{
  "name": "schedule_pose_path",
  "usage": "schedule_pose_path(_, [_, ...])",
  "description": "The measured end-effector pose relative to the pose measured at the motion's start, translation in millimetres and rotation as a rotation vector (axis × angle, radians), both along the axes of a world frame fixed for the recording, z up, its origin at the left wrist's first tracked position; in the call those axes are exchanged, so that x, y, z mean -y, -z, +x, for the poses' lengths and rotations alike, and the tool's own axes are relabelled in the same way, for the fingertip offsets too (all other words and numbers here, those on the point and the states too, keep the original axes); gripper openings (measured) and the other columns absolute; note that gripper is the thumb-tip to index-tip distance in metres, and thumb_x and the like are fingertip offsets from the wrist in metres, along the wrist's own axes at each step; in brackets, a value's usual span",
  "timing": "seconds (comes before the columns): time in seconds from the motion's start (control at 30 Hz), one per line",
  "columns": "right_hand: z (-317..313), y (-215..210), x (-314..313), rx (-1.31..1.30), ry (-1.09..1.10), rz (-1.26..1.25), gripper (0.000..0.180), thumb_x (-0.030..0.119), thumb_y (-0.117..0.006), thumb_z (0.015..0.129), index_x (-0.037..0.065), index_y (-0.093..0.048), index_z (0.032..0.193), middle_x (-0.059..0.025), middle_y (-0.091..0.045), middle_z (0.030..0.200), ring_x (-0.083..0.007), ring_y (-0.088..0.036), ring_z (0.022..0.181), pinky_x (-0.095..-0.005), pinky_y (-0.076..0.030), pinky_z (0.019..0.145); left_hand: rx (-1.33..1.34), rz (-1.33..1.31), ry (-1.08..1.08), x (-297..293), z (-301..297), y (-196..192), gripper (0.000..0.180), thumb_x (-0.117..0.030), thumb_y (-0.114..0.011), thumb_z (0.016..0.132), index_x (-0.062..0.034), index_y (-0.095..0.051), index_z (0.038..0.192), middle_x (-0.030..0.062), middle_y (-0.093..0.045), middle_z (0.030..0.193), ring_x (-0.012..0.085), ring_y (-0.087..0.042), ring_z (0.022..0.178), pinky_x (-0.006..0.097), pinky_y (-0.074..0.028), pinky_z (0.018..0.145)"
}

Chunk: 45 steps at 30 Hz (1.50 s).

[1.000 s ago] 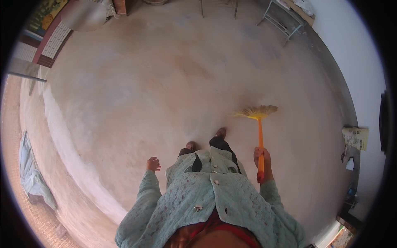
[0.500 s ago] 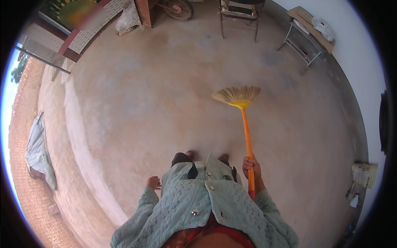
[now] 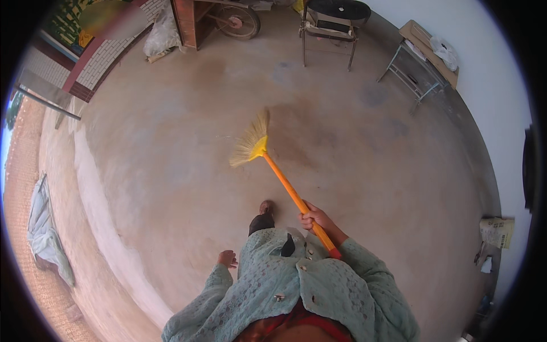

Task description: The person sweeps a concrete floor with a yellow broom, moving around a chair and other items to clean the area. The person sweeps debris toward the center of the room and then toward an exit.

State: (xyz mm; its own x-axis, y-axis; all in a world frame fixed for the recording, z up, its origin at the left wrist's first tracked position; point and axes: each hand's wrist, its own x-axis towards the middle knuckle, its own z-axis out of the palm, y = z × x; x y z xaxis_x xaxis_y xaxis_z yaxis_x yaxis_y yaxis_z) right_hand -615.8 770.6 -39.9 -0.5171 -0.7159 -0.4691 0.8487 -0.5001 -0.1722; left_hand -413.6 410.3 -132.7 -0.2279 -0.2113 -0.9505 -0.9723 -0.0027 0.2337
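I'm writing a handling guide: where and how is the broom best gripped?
Probably by the near half of its orange handle, from the person's right, where the right hand grips it. The handle is slim and straight and slants toward that side, while the fanned bristles spread at the far end.

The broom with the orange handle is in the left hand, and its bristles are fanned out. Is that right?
Not quite: the head view shows the broom in the right hand, not the left hand. The orange handle and fanned-out bristles are as you said.
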Motion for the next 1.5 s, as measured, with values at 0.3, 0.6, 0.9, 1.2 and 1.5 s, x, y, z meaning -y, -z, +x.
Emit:
schedule_pose_path(0.3, [-41.3, 87.1, 121.2, 0.135, 0.075, 0.065, 0.027, -0.002, -0.042, 0.075, 0.009, -0.037, 0.099, -0.0056, -0.043, 0.067, -0.0058, -0.039, 0.046, -0.0177, -0.035, 0.041, -0.157, -0.092, 0.003, 48.8, -94.6, -57.2, 0.037, -0.013, -0.046, 0.078, -0.0019, -0.042, 0.113, 0.0098, -0.053, 0.072, 0.0190, -0.056, 0.055, 0.032, -0.049, 0.048])
schedule_pose_path(0.6, [78.4, 90.7, -42.7, 0.346, 0.524, 0.335, 0.026, -0.005, -0.046, 0.074, 0.013, -0.028, 0.080, -0.0090, -0.043, 0.068, -0.0089, -0.042, 0.049, -0.0183, -0.037, 0.037, 0.069, -0.122, 0.140, 78.8, -63.4, -50.3, 0.037, -0.013, -0.050, 0.076, -0.0042, -0.046, 0.111, 0.0091, -0.055, 0.072, 0.0173, -0.056, 0.054, 0.031, -0.049, 0.044])
schedule_pose_path(0.9, [145.8, 41.0, -170.2, 0.533, 0.892, 0.618, 0.030, -0.003, -0.039, 0.074, 0.012, -0.034, 0.100, -0.0035, -0.041, 0.066, -0.0049, -0.038, 0.044, -0.0166, -0.037, 0.037, -0.118, -0.013, 0.213, 25.4, -136.0, -34.2, 0.038, -0.013, -0.050, 0.076, -0.0036, -0.044, 0.113, 0.0116, -0.054, 0.075, 0.0192, -0.056, 0.053, 0.032, -0.049, 0.045])
schedule_pose_path(1.2, [164.7, -75.1, -122.5, 0.348, 0.515, 0.591, 0.072, -0.006, -0.042, 0.070, 0.023, -0.014, 0.130, -0.0040, -0.039, 0.063, -0.0054, -0.031, 0.041, -0.0199, -0.031, 0.038, -0.021, 0.026, 0.330, 25.8, -138.9, -11.5, 0.032, -0.012, -0.048, 0.077, -0.0055, -0.045, 0.109, 0.0090, -0.052, 0.071, 0.0195, -0.053, 0.052, 0.035, -0.047, 0.046])
schedule_pose_path(1.5, [149.6, 25.0, -33.0, 0.229, 0.175, 0.814, 0.078, -0.010, -0.052, 0.064, 0.009, -0.018, 0.132, -0.0092, -0.052, 0.065, -0.0130, -0.046, 0.042, -0.0242, -0.039, 0.038, -0.101, -0.014, 0.381, 17.7, -177.0, -43.1, 0.041, -0.014, -0.047, 0.076, -0.0021, -0.040, 0.115, 0.0102, -0.053, 0.073, 0.0198, -0.057, 0.056, 0.033, -0.049, 0.046])
